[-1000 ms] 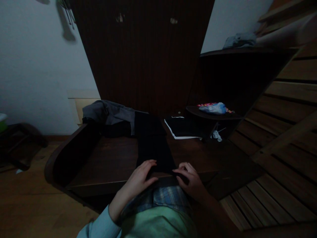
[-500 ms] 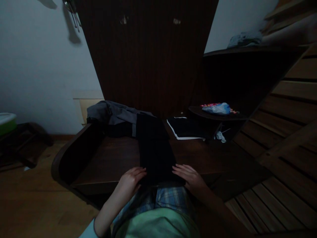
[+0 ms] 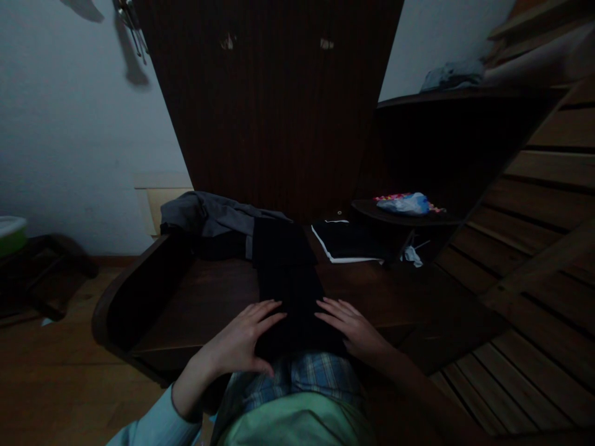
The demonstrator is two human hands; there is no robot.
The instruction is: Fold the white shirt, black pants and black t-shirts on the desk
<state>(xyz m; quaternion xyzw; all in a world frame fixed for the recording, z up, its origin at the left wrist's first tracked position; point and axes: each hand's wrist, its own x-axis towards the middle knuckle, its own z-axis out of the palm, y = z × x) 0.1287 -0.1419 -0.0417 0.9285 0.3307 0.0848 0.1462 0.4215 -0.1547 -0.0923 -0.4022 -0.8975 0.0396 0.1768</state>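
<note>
A black folded garment (image 3: pixel 292 285) lies lengthwise on the dark wooden bench (image 3: pixel 209 297), its near end at the front edge by my lap. My left hand (image 3: pixel 246 334) rests on its left edge, fingers stretched out and thumb apart. On the right edge lies my right hand (image 3: pixel 351 325), its fingers extended and a little spread. Neither hand grips the cloth. Because the garment is so dark, its folds and exact kind are hard to make out.
A grey garment (image 3: pixel 218 214) is heaped at the bench's back left. Right of the black cloth lies a black item with white edges (image 3: pixel 346 241). A plastic bag (image 3: pixel 404 203) sits on a small shelf. Slatted wood (image 3: pixel 525 248) stands at right.
My left hand has moved slightly up and inward over the cloth, its thumb now out to the side. My right hand's fingers have spread and shifted a little left. The view has shifted slightly.
</note>
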